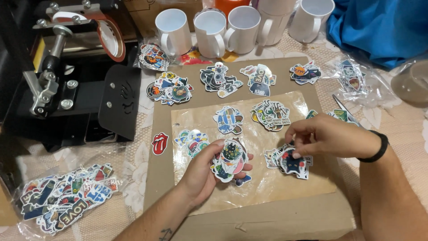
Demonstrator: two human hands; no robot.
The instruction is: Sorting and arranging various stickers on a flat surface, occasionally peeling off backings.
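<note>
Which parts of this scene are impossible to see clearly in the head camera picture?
- Lower stickers of the fanned stack of colourful stickers: covered by the top ones and the left hand.
- Small dark sticker pile: partly under the right hand.
- Black metal press machine: cut off by the left and top edges.
- White ceramic mugs: back ones cut off by the top edge.

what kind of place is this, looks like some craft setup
Probably a small home workshop for printing mugs and sorting stickers: a black mug heat press sits beside blank white mugs, and piles of die-cut stickers lie on a cardboard sheet over a lace tablecloth.
</note>
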